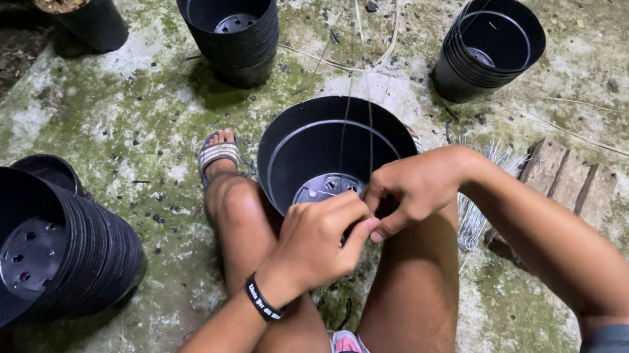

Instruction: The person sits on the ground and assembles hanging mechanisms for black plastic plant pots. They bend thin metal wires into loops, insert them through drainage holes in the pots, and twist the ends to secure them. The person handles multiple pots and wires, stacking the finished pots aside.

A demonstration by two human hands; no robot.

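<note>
Hands [365,219] at black pot [299,140] (wired) — pinching

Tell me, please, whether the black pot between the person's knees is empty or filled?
Empty: the black pot shows its bare perforated bottom, with only thin wires running down into it. Both hands pinch those wires at its near rim.

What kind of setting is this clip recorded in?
Probably an outdoor plant-nursery work area: mossy concrete ground, stacks of black plastic nursery pots, a soil-filled pot, and both hands working thin wire at a pot.
</note>
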